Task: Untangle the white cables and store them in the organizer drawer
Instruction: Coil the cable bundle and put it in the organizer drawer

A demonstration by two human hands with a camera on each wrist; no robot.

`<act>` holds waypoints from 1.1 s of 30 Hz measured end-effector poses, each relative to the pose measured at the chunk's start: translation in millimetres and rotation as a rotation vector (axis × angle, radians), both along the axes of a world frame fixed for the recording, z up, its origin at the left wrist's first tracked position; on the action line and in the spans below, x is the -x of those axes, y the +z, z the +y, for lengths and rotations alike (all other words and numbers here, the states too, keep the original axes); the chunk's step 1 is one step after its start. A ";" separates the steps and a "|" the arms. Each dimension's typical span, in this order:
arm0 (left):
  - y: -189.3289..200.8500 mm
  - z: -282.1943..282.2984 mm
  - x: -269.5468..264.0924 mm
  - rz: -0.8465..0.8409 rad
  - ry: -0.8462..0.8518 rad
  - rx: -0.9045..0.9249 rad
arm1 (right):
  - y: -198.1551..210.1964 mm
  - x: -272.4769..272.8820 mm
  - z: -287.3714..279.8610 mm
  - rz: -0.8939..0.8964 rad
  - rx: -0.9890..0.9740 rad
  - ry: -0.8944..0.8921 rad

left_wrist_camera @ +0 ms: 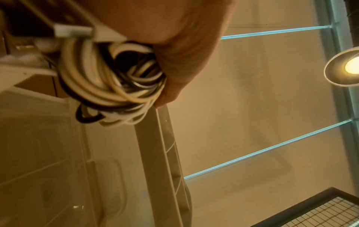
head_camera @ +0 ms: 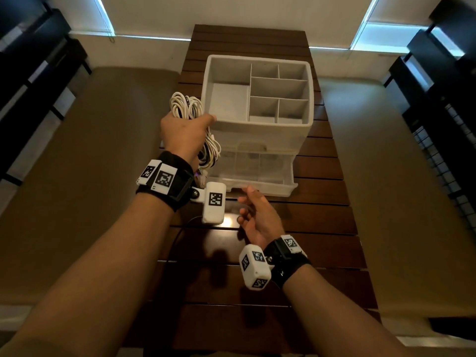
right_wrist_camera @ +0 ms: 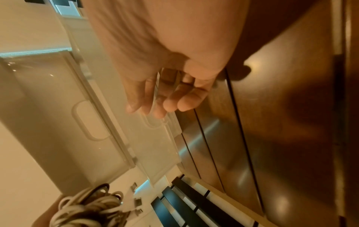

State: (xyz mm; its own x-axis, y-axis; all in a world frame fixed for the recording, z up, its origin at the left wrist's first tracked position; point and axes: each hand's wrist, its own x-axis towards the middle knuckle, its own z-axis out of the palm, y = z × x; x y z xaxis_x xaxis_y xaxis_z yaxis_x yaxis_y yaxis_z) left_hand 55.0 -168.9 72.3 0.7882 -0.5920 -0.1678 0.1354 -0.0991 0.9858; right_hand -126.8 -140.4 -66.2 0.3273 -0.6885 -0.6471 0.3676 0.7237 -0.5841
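Note:
My left hand (head_camera: 184, 130) grips a coiled bundle of white cables (head_camera: 186, 105) in the air, just left of the white organizer (head_camera: 258, 60). Loops and plug ends hang below the fist (head_camera: 212, 153). The left wrist view shows the coil (left_wrist_camera: 108, 79) wrapped in my fingers. The organizer's clear bottom drawer (head_camera: 260, 181) is pulled out toward me. My right hand (head_camera: 253, 211) hovers just in front of that drawer with relaxed fingers (right_wrist_camera: 172, 104), holding nothing. In the right wrist view the cable bundle (right_wrist_camera: 87, 205) appears at the bottom left.
The organizer stands on a dark slatted wooden table (head_camera: 322, 228). Its top tray has several divided compartments (head_camera: 278, 86). A thin dark cable (head_camera: 177, 233) trails over the table's left edge. Dark furniture (head_camera: 438, 99) flanks the floor on both sides.

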 end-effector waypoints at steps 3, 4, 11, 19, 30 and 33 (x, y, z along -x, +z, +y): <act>2.9 1.6 0.1 0.013 -0.021 0.019 | -5.3 4.9 11.3 0.000 0.017 0.049; 3.3 2.5 -1.0 0.013 -0.034 0.028 | -6.0 7.4 13.5 -0.003 0.025 0.074; 4.4 20.8 -6.9 -0.297 -0.246 0.139 | 27.5 41.3 1.9 0.492 0.193 0.382; -3.9 11.0 36.4 -1.159 -0.848 -0.215 | 141.1 56.0 -32.1 0.523 0.707 0.276; -32.3 -14.7 45.0 -1.370 -1.129 -0.466 | 110.4 32.5 -70.2 0.303 0.565 0.390; -36.5 -18.0 40.8 -1.309 -1.180 -0.502 | 98.1 29.8 -73.6 0.370 0.600 0.358</act>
State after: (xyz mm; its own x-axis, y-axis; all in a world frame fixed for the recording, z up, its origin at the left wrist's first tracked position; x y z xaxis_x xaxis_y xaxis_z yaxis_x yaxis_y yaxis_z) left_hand 14.2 -186.9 35.8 -0.1988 -0.9643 -0.1747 -0.9587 0.1544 0.2389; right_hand -156.6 -214.0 32.0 0.4313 -0.8478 -0.3085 -0.1227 0.2836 -0.9510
